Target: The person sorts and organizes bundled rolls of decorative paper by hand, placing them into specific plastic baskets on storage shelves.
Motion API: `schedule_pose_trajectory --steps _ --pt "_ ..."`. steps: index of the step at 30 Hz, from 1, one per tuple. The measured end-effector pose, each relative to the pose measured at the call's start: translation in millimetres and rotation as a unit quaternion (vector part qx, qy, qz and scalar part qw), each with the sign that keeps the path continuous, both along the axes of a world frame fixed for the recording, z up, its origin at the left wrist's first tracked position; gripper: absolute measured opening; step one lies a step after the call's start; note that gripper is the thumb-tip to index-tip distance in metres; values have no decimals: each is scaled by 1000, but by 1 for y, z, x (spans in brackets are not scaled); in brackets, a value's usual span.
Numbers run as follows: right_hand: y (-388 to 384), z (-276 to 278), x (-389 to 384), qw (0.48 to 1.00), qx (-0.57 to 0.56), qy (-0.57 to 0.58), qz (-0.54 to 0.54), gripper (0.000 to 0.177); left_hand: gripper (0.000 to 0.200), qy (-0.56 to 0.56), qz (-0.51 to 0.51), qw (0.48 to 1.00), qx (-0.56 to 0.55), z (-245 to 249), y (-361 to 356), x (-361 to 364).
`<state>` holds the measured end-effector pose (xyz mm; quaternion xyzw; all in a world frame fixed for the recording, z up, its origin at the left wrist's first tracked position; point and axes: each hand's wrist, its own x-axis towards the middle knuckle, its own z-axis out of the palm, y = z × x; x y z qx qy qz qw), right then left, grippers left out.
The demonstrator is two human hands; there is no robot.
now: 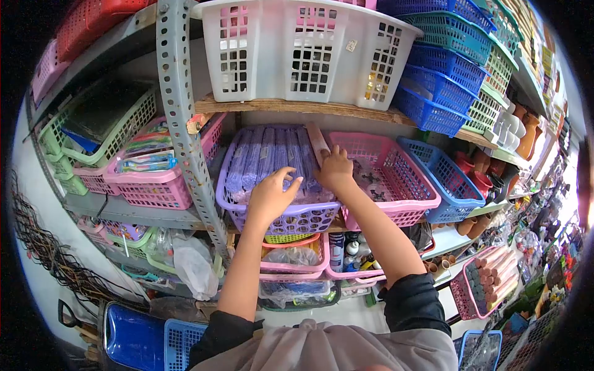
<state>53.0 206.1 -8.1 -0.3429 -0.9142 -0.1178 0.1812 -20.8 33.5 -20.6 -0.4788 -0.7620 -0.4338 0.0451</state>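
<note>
Overhead, white basket (300, 59) above purple basket (297, 219).

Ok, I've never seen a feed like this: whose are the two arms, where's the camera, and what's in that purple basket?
There is no machine here. The arms are a person's, and the single picture comes from a camera worn on their head, looking forward and down; its lens bends the edges round. In front stands a grey metal shelf rack packed with plastic mesh baskets. Both bare hands reach into the purple plastic mesh basket, which is full of long flat bluish packs lying side by side. The left hand lies on the packs, fingers open. The right hand is at the basket's right edge, next to the pink plastic mesh basket, at a tan flat strip. Whether its grip is closed on it cannot be told.
</note>
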Motion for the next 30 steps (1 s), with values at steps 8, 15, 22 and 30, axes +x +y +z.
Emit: schedule_pose_trajectory --steps 8,15,22,30 --pt "12 5 36 982 -77 138 104 59 39 -14 -12 999 26 1 -1 1" --pt "-12 22 148 922 -106 269 257 32 29 -47 -51 991 111 4 -4 0" --pt "-51 11 300 898 -264 298 189 20 20 -61 -47 920 384 22 10 55" --pt "-61 -44 439 806 -368 465 14 21 13 -317 -385 856 135 -28 111 240"
